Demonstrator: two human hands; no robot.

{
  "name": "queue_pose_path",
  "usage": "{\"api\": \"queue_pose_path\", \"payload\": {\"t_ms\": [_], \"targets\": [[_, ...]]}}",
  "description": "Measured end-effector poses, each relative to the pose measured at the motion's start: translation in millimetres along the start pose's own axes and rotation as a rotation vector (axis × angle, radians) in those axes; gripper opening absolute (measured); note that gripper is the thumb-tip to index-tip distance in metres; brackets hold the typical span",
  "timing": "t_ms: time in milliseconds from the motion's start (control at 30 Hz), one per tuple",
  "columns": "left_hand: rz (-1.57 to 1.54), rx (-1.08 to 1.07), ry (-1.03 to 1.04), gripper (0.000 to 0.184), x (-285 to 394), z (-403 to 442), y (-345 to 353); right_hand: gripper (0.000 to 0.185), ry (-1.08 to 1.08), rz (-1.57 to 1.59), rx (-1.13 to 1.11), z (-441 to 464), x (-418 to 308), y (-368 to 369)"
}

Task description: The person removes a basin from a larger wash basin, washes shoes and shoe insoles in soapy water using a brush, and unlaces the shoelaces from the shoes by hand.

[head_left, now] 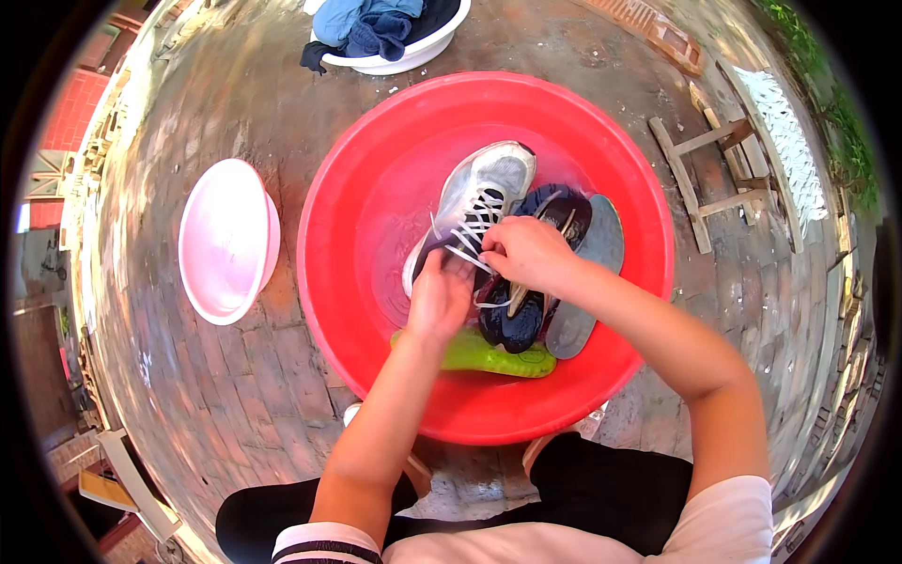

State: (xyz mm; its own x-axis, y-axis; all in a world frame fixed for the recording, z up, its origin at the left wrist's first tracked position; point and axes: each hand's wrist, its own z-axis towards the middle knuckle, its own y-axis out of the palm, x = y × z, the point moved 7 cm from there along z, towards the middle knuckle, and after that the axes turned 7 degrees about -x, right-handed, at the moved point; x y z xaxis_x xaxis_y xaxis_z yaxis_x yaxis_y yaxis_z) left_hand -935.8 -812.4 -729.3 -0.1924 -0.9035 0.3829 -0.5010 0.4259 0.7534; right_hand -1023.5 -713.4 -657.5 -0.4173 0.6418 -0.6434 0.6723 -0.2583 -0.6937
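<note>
A large red basin (338, 235) holds a little water. In it lies a white and grey shoe (489, 179) with white laces (470, 230), toe pointing away from me. My left hand (443, 291) rests at the shoe's left side near the collar, fingers partly hidden under it. My right hand (526, 252) is closed in a pinch at the laces. A dark shoe (512, 324) lies to the right, partly under my right hand. Beside it is a grey insole (606, 235). A yellow-green object (470, 352) lies at the basin's near side.
A pink basin (225, 240) stands on the brick ground at the left. Beyond the red basin is a white basin (404, 61) full of dark and blue clothes (376, 28). At the right stands a wooden frame (681, 179), with a woven white seat (780, 141) near it.
</note>
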Motion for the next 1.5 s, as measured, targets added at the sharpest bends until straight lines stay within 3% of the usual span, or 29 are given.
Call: {"api": "queue_pose_path", "payload": {"t_ms": [133,200,333,433,533,567,667,767,967,1033,1100,1133,1167,1233,1333,1367,1433,1500], "targets": [[0.025,0.007,-0.021,0.040,-9,-6,-1,0.016,0.004,-0.144,-0.005,8,-7,16],[0.024,-0.027,0.001,0.037,-12,-8,-1,0.018,0.026,-0.126,-0.152,13,-11,20],[0.112,-0.027,0.070,0.033,-22,-7,-17,0.021,0.234,1.028,-0.309,26,-21,-13],[0.086,-0.048,0.075,0.032,-9,-12,-2,0.021,0.251,1.218,-0.232,33,-8,-6],[0.015,-0.022,0.020,0.035,-4,-4,-11,0.020,0.074,0.523,-0.060,30,18,-7],[-0.023,-0.009,-0.007,0.035,-6,-4,-12,0.016,0.122,0.537,-0.053,16,14,-5],[-0.009,-0.027,-0.038,0.037,-5,-4,-8,0.015,-0.105,0.126,-0.077,-3,-2,11],[-0.028,-0.037,-0.053,0.037,-11,-4,-15,0.014,-0.136,-0.124,0.054,-7,-12,19],[-0.212,-0.175,-0.117,0.037,-19,4,-45,0.007,-0.002,-0.295,-0.302,7,-17,42],[-0.314,-0.340,-0.146,0.036,-17,6,-53,0.009,-0.041,-0.093,-0.271,9,-17,40],[-0.220,-0.099,-0.131,0.034,-3,-8,-20,0.010,-0.166,0.188,-0.106,14,-11,35],[-0.174,0.024,-0.127,0.033,1,-16,-12,0.011,-0.101,0.327,-0.178,18,-15,28],[-0.194,-0.025,-0.134,0.032,-1,-14,-15,0.009,0.026,0.373,-0.209,19,-19,20],[-0.226,-0.128,-0.150,0.031,-5,-7,-26,0.011,0.006,0.671,-0.159,31,-25,16],[-0.058,-0.072,-0.102,0.030,-11,-4,-32,0.013,0.010,0.960,-0.158,40,-56,-17],[-0.008,-0.041,-0.090,0.030,-12,-4,-33,0.015,-0.008,1.045,-0.112,44,-63,-30],[0.053,-0.067,-0.081,0.031,-13,-4,-30,0.013,-0.215,1.565,-0.194,60,-72,-42],[0.106,-0.042,-0.050,0.033,-19,1,-38,0.015,-0.199,1.427,-0.058,67,-84,-65]]}}
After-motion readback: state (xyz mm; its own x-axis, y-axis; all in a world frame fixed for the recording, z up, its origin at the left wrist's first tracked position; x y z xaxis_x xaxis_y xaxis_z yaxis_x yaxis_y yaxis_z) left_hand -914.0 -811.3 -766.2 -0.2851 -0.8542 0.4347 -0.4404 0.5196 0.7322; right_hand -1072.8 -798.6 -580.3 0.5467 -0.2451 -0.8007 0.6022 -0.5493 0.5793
